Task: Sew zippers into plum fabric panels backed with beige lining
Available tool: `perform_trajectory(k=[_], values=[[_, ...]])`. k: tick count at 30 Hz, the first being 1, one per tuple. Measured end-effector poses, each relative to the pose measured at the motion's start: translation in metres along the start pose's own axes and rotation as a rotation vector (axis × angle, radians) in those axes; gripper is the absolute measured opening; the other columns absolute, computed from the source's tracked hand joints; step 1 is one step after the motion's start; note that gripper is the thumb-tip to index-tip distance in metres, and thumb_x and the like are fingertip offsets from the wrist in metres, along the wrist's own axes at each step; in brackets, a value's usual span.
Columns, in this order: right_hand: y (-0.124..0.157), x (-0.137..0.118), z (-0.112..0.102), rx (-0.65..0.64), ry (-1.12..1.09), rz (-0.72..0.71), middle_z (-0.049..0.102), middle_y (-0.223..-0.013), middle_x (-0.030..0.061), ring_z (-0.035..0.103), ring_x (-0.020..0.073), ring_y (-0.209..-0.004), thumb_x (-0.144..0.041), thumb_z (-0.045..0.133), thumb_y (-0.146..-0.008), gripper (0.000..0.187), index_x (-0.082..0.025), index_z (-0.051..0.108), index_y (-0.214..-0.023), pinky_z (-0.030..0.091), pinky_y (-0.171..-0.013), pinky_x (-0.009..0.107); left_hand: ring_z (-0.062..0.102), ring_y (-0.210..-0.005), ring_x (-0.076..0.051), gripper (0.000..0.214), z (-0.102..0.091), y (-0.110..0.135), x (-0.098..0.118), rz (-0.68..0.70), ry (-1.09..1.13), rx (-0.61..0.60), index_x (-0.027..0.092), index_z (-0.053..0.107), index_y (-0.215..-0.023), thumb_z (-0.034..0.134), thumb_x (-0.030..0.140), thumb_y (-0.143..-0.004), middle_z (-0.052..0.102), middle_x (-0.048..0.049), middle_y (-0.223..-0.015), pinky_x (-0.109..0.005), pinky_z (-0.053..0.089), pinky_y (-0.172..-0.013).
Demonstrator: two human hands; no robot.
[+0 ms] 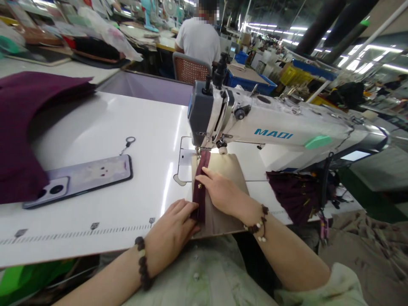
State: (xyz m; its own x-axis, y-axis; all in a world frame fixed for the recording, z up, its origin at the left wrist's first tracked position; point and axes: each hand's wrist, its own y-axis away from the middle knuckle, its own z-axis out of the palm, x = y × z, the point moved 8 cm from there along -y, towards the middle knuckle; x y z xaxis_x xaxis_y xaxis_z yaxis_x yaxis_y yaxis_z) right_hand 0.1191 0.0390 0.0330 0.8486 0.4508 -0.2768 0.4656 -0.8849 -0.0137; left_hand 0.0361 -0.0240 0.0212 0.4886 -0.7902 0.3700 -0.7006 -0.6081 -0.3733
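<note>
A maroon zipper [199,204] with a small gold-coloured slider lies lengthwise on a beige fabric panel [234,168]. Its far end runs under the needle area of the white sewing machine [270,127]. My left hand [174,229] is closed at the zipper's near end, fingers on top and the thumb lower by the table edge. Stretched fingers of my right hand [223,191] press down on the zipper and panel, just in front of the presser foot. Its palm covers part of the panel.
Left on the white table lie a phone [95,176] with a ring strap and a large maroon fabric piece [19,127] partly over it. Maroon zippered pieces [295,195] hang right of the machine. Beyond, a person [200,40] sits on a chair, back turned.
</note>
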Motion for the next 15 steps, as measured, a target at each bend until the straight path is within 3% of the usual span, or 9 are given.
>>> perform_trajectory(k=[2,4,10,15], values=[[-0.012,0.007,-0.003,0.029,-0.071,0.016,0.057,-0.107,0.0105,0.055,0.0176,-0.097,-0.014,0.035,-0.088,0.024,-0.013,0.054,-0.102,0.045,-0.086,0.031,0.046,-0.089,-0.02,0.021,0.0,0.001,0.0,0.002,-0.001,-0.007,0.015,0.056,-0.06,0.054,0.015,-0.081,0.053,-0.0058,-0.099,-0.036,0.046,-0.081],[-0.018,0.013,-0.003,0.092,-0.121,0.024,0.058,-0.103,0.0102,0.056,0.018,-0.095,-0.018,0.038,-0.088,0.019,-0.012,0.054,-0.098,0.045,-0.086,0.031,0.046,-0.09,-0.02,0.022,0.001,0.002,0.0,0.006,-0.009,-0.007,0.015,0.056,-0.06,0.054,0.015,-0.081,0.054,-0.006,-0.1,-0.036,0.046,-0.082],[-0.016,0.026,0.014,0.249,-0.192,0.004,0.04,-0.132,0.0151,0.037,0.0186,-0.124,-0.018,0.042,-0.086,0.033,-0.009,0.047,-0.118,0.033,-0.104,0.033,0.047,-0.094,-0.019,0.021,0.006,0.004,0.002,0.064,-0.032,-0.005,0.011,0.059,-0.075,0.043,0.017,-0.088,0.055,-0.0088,-0.106,-0.033,0.047,-0.086],[-0.011,0.028,0.017,0.251,-0.117,0.042,0.035,-0.136,0.017,0.023,0.0266,-0.131,-0.02,0.043,-0.086,0.034,-0.009,0.049,-0.117,0.025,-0.106,0.047,0.05,-0.095,-0.016,0.03,0.001,0.006,0.002,0.085,0.024,0.057,0.015,0.06,-0.084,0.032,0.019,-0.094,0.061,-0.0037,-0.105,-0.032,0.042,-0.094]])
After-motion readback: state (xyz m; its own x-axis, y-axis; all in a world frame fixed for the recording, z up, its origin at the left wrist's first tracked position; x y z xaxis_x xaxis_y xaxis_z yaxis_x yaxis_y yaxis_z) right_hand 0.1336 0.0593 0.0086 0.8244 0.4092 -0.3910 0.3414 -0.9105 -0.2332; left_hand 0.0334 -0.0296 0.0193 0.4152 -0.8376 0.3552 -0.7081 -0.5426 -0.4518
